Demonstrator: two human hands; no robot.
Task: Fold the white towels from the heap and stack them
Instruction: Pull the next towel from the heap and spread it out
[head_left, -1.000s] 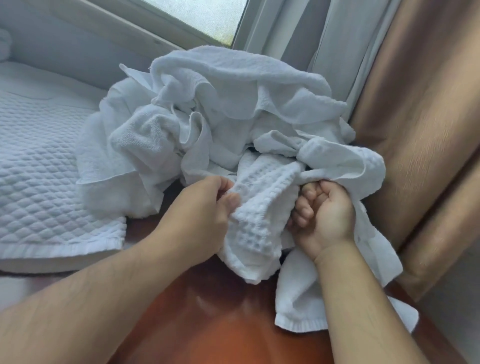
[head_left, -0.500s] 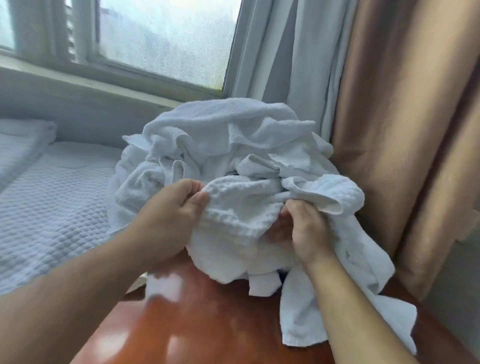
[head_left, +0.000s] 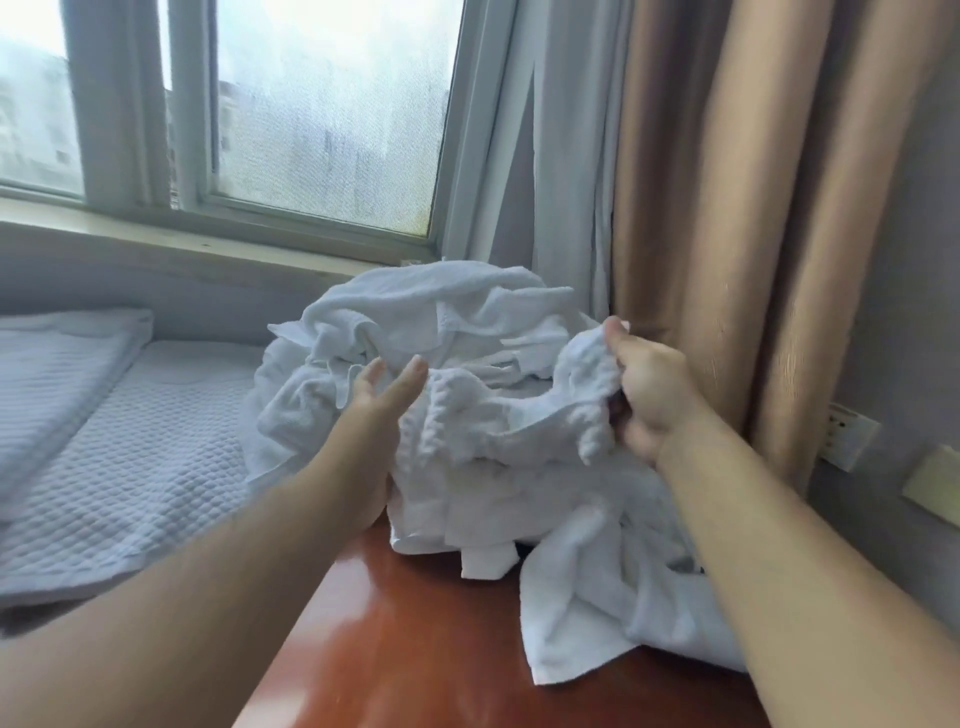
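The right hand (head_left: 649, 400) is gripping a bunched towel (head_left: 498, 415), fingertips buried in cloth, while the left hand (head_left: 379, 410) is resting straight-fingered against the heap (head_left: 441, 312) on the table (head_left: 415, 649), its far side being hidden.

Glossy red-brown table (head_left: 415, 649) at 6 o'clock. White quilted bed cover (head_left: 130, 457) at 8 o'clock, just beside the table's left edge, with a folded quilted piece (head_left: 62, 358) on it at 9. Window (head_left: 332, 130) at 11, sill (head_left: 156, 244) under it. Sheer white curtain (head_left: 566, 156) at 12, tan curtain (head_left: 727, 208) right beside it at 1. Wall socket (head_left: 847, 434) at 3, beige plate (head_left: 935, 480) near it, lower right.
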